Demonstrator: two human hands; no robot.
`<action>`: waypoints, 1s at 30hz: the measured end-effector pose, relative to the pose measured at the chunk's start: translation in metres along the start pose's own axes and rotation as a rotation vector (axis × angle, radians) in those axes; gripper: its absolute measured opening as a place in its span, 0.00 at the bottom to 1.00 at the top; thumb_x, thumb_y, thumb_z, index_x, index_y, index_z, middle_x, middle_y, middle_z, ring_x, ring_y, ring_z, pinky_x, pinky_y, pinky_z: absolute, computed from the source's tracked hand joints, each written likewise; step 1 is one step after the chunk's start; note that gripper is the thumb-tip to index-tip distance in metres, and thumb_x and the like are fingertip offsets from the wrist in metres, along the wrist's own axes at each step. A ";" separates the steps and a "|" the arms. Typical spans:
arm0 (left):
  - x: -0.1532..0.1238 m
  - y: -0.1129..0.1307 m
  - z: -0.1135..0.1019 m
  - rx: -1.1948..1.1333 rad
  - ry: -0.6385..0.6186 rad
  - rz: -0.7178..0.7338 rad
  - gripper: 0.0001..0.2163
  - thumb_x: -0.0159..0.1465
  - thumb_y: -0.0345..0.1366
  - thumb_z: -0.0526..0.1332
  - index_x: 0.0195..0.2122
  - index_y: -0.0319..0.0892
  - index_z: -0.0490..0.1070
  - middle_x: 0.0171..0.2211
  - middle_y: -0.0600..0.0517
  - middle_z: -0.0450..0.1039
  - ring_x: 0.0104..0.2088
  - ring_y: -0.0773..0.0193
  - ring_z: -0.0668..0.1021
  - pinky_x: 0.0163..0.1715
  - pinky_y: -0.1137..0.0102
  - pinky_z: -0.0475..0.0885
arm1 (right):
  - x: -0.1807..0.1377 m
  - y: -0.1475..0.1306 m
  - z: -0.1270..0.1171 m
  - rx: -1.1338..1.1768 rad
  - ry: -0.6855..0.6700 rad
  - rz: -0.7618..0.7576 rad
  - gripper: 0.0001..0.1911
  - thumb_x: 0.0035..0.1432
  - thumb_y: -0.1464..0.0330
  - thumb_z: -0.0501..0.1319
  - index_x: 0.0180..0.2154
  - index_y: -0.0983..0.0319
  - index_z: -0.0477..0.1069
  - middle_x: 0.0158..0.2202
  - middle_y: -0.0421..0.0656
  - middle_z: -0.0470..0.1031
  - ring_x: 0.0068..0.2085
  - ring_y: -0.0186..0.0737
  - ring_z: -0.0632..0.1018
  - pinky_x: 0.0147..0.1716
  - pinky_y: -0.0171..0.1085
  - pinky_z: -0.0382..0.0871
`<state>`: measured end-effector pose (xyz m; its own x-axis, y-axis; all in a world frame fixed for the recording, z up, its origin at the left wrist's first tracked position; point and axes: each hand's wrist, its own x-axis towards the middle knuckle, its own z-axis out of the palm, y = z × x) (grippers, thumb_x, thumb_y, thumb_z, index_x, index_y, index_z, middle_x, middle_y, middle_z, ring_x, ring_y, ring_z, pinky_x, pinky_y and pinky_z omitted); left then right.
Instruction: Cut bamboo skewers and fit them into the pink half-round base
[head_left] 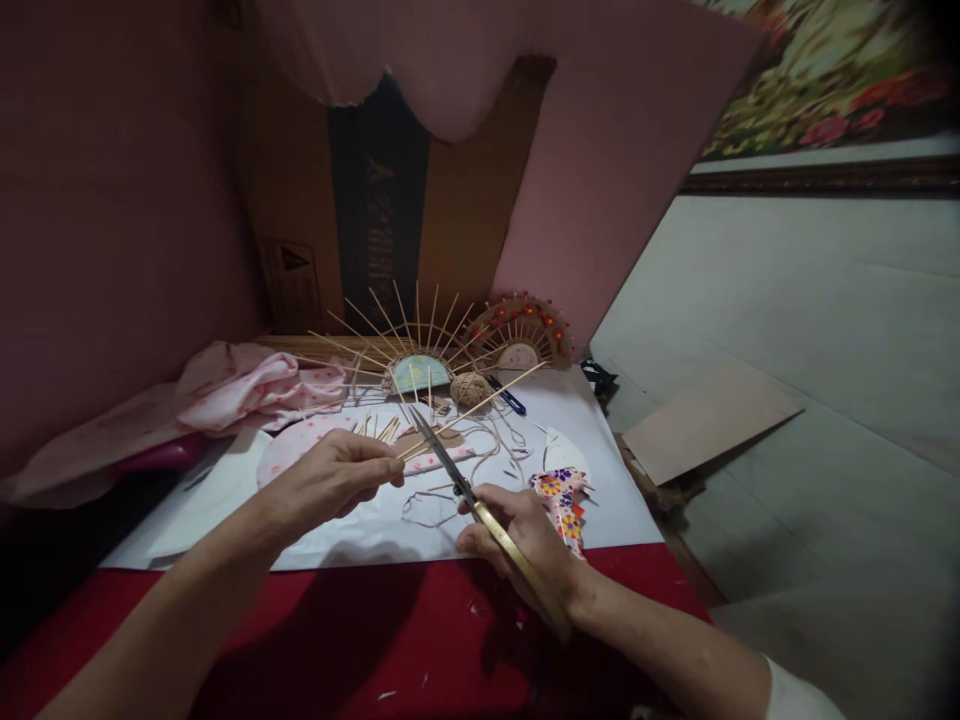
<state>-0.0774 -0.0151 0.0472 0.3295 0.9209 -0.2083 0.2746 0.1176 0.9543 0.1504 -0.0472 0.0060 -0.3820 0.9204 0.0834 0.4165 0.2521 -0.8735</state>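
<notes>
My left hand (330, 478) pinches one end of a thin wooden stick (502, 391), which slants up and away to the right. Scissors (484, 515) with brass-coloured handles are gripped in my right hand (529, 535), their dark blades pointing up and left across the stick close to my left fingertips. Whether the blades touch the stick I cannot tell. Beyond my left fingers lie several short cut sticks (384, 430). Farther back stands a half-round frame of radiating sticks around a pale green half-disc (420, 373), with a ball of twine (470, 390) beside it.
A finished-looking fan (551, 320) with red flowers leans at the back. Pink dotted cloth (247, 385) lies left, floral scraps (564, 500) right, and a blue cutter (508, 396) near the twine. White paper (345, 550) covers the red surface (315, 640). Cardboard (472, 220) rises behind.
</notes>
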 end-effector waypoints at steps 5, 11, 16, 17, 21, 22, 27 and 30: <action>-0.019 0.021 -0.004 0.043 0.013 0.084 0.13 0.55 0.44 0.61 0.22 0.38 0.73 0.11 0.59 0.53 0.12 0.75 0.53 0.12 0.76 0.45 | -0.005 -0.019 -0.001 0.002 0.042 -0.076 0.14 0.52 0.60 0.63 0.34 0.65 0.71 0.19 0.34 0.62 0.22 0.30 0.61 0.22 0.30 0.55; -0.033 0.024 -0.010 0.180 0.115 0.123 0.14 0.54 0.44 0.61 0.19 0.38 0.71 0.14 0.57 0.54 0.15 0.73 0.57 0.14 0.76 0.48 | -0.003 -0.025 0.016 0.073 0.052 -0.054 0.13 0.51 0.60 0.64 0.28 0.64 0.68 0.19 0.34 0.59 0.23 0.30 0.60 0.22 0.30 0.55; -0.023 0.011 -0.010 0.195 0.083 0.092 0.15 0.55 0.44 0.59 0.22 0.37 0.73 0.14 0.58 0.54 0.15 0.74 0.56 0.13 0.76 0.47 | 0.001 -0.008 0.028 0.108 0.033 -0.009 0.16 0.51 0.57 0.63 0.30 0.64 0.68 0.19 0.34 0.60 0.22 0.29 0.60 0.20 0.30 0.53; -0.022 0.011 -0.011 0.199 0.081 0.101 0.14 0.55 0.44 0.59 0.22 0.37 0.73 0.14 0.58 0.54 0.14 0.74 0.56 0.13 0.76 0.47 | 0.000 -0.007 0.028 0.124 0.029 -0.001 0.17 0.52 0.56 0.62 0.31 0.64 0.68 0.18 0.34 0.60 0.21 0.29 0.59 0.20 0.30 0.52; -0.022 0.011 -0.013 0.189 0.055 0.087 0.14 0.56 0.44 0.58 0.24 0.37 0.73 0.14 0.59 0.53 0.14 0.75 0.54 0.13 0.76 0.46 | 0.000 -0.007 0.022 0.167 -0.029 -0.015 0.25 0.51 0.48 0.58 0.36 0.65 0.67 0.17 0.34 0.59 0.20 0.29 0.60 0.18 0.30 0.53; -0.023 0.010 -0.013 0.180 0.051 0.078 0.15 0.56 0.45 0.58 0.24 0.37 0.72 0.14 0.59 0.53 0.14 0.75 0.53 0.13 0.76 0.46 | 0.000 -0.008 0.021 0.162 -0.056 -0.032 0.28 0.51 0.45 0.57 0.37 0.64 0.67 0.18 0.34 0.59 0.20 0.29 0.60 0.18 0.30 0.53; -0.027 0.004 -0.016 0.141 0.042 0.028 0.14 0.57 0.45 0.58 0.25 0.38 0.71 0.14 0.61 0.51 0.15 0.75 0.51 0.15 0.75 0.44 | 0.000 -0.007 0.018 0.131 -0.130 -0.092 0.36 0.48 0.38 0.50 0.37 0.64 0.65 0.20 0.35 0.58 0.20 0.29 0.60 0.18 0.30 0.53; -0.029 0.003 -0.015 0.158 0.028 0.023 0.14 0.57 0.45 0.57 0.24 0.38 0.71 0.14 0.60 0.51 0.15 0.74 0.51 0.15 0.75 0.44 | -0.001 -0.009 0.019 0.139 -0.138 -0.105 0.38 0.48 0.36 0.47 0.38 0.64 0.65 0.22 0.37 0.59 0.22 0.30 0.60 0.19 0.31 0.55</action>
<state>-0.0996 -0.0364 0.0592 0.3125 0.9330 -0.1785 0.4069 0.0383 0.9127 0.1315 -0.0555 0.0050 -0.5304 0.8392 0.1198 0.2540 0.2921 -0.9220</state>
